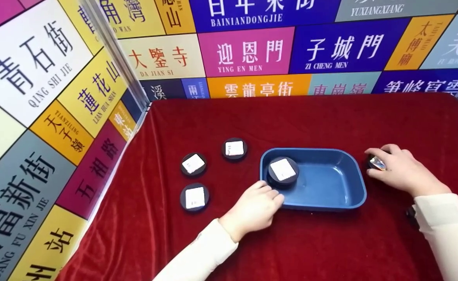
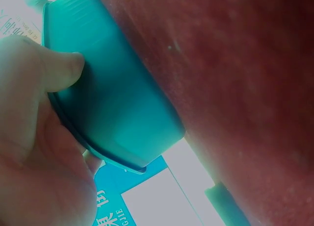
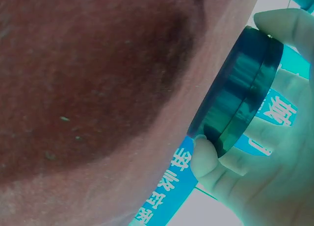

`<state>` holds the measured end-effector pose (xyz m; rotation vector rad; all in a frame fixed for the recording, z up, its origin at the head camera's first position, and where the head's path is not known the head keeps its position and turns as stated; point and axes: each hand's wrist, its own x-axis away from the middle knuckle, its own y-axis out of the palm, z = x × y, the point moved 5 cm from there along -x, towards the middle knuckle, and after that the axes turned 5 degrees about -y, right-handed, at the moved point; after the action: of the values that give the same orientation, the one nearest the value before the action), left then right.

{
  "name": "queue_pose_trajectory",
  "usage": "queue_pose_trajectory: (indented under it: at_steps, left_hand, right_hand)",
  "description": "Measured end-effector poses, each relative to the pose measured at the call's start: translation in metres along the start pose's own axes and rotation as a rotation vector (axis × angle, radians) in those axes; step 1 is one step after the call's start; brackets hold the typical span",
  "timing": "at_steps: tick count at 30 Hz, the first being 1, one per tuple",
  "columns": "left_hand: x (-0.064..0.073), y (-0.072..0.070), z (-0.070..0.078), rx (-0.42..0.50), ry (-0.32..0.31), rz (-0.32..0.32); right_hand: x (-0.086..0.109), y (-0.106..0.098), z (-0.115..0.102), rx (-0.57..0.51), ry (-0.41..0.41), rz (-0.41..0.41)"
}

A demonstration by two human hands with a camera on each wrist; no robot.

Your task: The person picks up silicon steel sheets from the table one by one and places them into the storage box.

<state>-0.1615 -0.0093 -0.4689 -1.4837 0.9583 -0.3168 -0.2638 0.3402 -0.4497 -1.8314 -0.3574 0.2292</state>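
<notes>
A blue rectangular plastic tub (image 1: 322, 179) stands on the red cloth. My left hand (image 1: 254, 207) grips its near left rim; in the left wrist view the thumb (image 2: 66, 71) lies on the tub's outer wall (image 2: 113, 88). Inside the tub, at its left end, is a low round black container (image 1: 283, 170) with a white label. Right of the tub, my right hand (image 1: 402, 169) holds another round black container (image 1: 377, 163), partly hidden by the fingers. The right wrist view shows this container (image 3: 238, 91) on edge, between thumb and fingers, with a seam around its side.
Left of the tub lie three more round black containers with white labels: one at the back (image 1: 234, 148), one left of it (image 1: 193, 164), one nearer (image 1: 194, 198). A dark object (image 1: 411, 212) is partly hidden by the right sleeve. Sign-covered panels (image 1: 248, 52) rise behind and left.
</notes>
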Motion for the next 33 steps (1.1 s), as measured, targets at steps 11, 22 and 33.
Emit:
queue_pose_trajectory:
  at_steps: [11,22,33]
  left_hand:
    - [0.001,-0.001,0.0,0.0,-0.002,0.007]
    - [0.001,-0.002,0.001,0.003,-0.004,0.006]
    - [0.0,-0.002,0.001,-0.002,-0.001,0.01]
  right_hand:
    - [0.004,-0.017,-0.027,0.037,-0.023,0.059]
    - [0.006,-0.03,-0.053,0.07,-0.033,0.059]
    - [0.006,-0.034,-0.07,0.088,-0.07,0.066]
